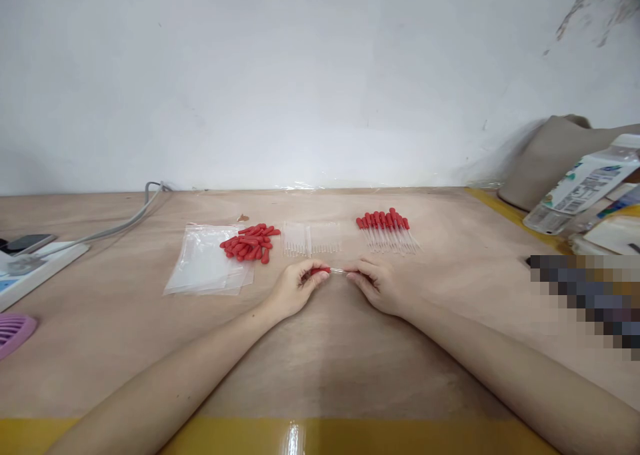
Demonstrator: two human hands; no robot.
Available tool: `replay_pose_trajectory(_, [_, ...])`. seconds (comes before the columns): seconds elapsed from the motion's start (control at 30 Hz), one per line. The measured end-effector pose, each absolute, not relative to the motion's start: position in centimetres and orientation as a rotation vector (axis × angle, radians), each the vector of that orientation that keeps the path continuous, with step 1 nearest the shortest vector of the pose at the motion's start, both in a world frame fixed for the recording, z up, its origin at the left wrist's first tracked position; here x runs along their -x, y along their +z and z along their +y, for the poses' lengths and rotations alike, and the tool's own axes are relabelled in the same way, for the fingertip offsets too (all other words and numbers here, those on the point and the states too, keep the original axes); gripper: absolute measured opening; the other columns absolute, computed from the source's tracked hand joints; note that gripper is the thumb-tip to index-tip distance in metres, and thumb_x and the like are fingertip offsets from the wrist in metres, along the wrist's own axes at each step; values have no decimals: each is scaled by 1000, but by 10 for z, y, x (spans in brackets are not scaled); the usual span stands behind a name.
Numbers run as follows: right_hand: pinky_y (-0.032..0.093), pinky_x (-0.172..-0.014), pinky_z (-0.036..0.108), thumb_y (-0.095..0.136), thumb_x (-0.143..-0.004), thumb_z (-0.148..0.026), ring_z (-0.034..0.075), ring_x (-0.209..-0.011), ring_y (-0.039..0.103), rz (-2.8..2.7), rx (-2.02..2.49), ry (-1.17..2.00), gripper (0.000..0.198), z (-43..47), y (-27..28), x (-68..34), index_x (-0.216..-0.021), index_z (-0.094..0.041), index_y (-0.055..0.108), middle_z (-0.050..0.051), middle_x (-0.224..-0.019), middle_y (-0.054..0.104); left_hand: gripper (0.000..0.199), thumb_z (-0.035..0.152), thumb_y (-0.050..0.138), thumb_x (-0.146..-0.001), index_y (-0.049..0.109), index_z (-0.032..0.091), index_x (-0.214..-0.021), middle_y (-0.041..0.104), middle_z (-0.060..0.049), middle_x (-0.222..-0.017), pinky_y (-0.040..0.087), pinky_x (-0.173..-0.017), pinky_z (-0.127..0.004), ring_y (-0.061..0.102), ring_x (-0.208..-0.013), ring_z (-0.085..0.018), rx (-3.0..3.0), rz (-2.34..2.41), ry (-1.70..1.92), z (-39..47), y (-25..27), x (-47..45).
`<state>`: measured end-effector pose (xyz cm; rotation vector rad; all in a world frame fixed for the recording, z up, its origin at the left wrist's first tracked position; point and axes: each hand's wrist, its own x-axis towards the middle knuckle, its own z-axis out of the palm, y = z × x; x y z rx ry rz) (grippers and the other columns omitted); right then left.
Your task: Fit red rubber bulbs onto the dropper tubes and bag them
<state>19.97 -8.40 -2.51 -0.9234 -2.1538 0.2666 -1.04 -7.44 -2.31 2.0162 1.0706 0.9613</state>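
Observation:
Between thumb and fingers, my left hand (299,287) grips a red rubber bulb (321,270). My right hand (374,283) pinches a clear glass dropper tube (337,270), whose left end meets the bulb's mouth; how deep it sits inside I cannot tell. Beyond my left hand lies a heap of loose red rubber bulbs (253,243), partly on clear plastic bags (205,258). Rows of bare clear tubes (310,238) lie just behind my hands. Past my right hand, several droppers with red bulbs fitted (385,228) lie side by side, tips towards me.
On the left are a power strip (45,272) with a grey cable (117,227), a phone (31,244) and a purple slotted object (16,334). A plastic bottle (575,187) leans at the right among clutter. A white wall (320,82) bounds the wooden tabletop (320,355).

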Motion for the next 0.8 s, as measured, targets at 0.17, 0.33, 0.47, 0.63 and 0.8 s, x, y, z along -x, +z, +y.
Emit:
replay_pose_trajectory(0.17, [41, -60, 22, 42, -90, -25, 12, -67, 53, -2196, 874, 359, 23, -81, -23, -202, -93, -20, 65, 2, -73, 56, 19, 30, 52, -82, 63, 15, -88, 63, 0, -72, 43, -57, -21, 55, -62, -11, -2030, 1038, 900, -80, -18, 10])
replay_pose_trajectory(0.33, [40, -61, 22, 42, -89, -22, 12, -69, 54, -2297, 917, 157, 23, -81, -28, -203, -97, -22, 64, 3, -80, 59, 21, 31, 53, -82, 66, 16, -87, 66, 0, -74, 44, -60, -22, 57, -64, -12, -2087, 1078, 855, -80, -19, 11])
replay_pose_trajectory(0.47, [41, -61, 23, 40, -89, -22, 13, -70, 55, -2269, 985, -72, 23, -82, -35, -201, -98, -21, 62, 5, -84, 60, 24, 36, 55, -80, 66, 17, -91, 69, -2, -79, 47, -64, -25, 61, -69, -15, -2086, 1121, 863, -76, -23, 12])
replay_pose_trajectory(0.63, [45, -67, 24, 42, -89, -24, 13, -74, 55, -2236, 906, 33, 19, -79, -35, -205, -100, -17, 56, 6, -87, 58, 27, 36, 59, -78, 65, 17, -96, 69, -5, -92, 49, -74, -28, 63, -81, -17, -2028, 1081, 872, -70, -26, 17])
replay_pose_trajectory(0.8, [45, -65, 24, 38, -90, -21, 13, -72, 55, -2207, 832, -18, 19, -79, -37, -205, -89, -17, 57, 6, -81, 58, 26, 38, 54, -81, 67, 16, -90, 65, -1, -70, 48, -61, -24, 59, -63, -13, -2039, 1096, 818, -71, -27, 18])
